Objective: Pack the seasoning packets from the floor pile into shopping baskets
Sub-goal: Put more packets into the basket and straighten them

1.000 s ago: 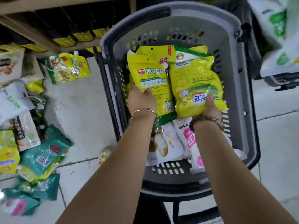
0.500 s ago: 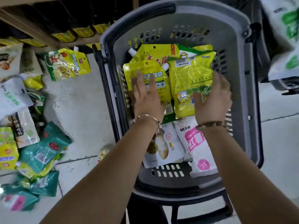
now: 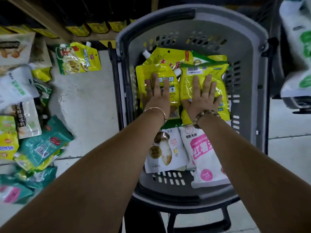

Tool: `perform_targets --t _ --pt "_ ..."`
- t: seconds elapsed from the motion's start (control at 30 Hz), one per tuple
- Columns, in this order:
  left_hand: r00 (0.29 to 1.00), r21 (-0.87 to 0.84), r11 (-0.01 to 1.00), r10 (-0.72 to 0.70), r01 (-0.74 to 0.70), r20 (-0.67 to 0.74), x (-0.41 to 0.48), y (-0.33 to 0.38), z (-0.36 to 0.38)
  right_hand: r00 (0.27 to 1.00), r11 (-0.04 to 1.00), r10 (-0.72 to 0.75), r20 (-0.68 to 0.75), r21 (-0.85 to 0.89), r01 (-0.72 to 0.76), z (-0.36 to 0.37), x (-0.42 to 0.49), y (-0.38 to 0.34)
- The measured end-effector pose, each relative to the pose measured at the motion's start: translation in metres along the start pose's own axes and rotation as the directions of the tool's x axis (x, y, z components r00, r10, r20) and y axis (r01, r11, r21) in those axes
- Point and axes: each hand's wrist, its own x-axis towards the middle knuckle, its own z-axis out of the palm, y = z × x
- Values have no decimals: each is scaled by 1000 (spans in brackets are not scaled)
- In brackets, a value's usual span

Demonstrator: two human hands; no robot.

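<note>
While both hands lie flat, fingers straight and gripping nothing, left hand [image 3: 157,93] presses a yellow pouch [image 3: 171,91], right hand [image 3: 202,96] a yellow packet [image 3: 198,73], in the grey basket [image 3: 249,52]; floor pile [image 3: 33,132] lies left.

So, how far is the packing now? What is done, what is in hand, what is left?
Done: the grey basket holds white packets at its near end. In hand: the left hand lies flat on a yellow pouch and the right hand on a yellow bag, neither gripped. Left: a pile of packets lies on the floor beside the basket.
</note>
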Motion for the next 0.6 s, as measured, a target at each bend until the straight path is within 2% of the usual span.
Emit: perform_targets --t 0.1,0.17,0.27,0.37,0.47,0.6 --pt "1000 -25 1000 15 -15 27 -4 -2 -15 1000 999 -1 20 48 0 -14 -6 0" --pt "1000 -100 995 16 -16 -1 -14 -3 -26 1000 996 3 14 84 -4 -24 -14 -3" --pt "989 -315 945 40 -84 -145 -45 -7 -42 996 983 -10 -86 180 25 -36 -34 -14" --pt "956 -547 819 7 -174 -295 -90 -21 -64 973 946 -87 -212 290 148 -45 -56 -32" --pt "914 -614 770 -105 -175 -392 -127 -50 -81 921 876 -190 -340 364 315 -59 -77 -58" --pt "869 -724 688 -321 -60 -377 -153 -108 -91 850 777 -376 -369 375 506 -68 -101 -106"
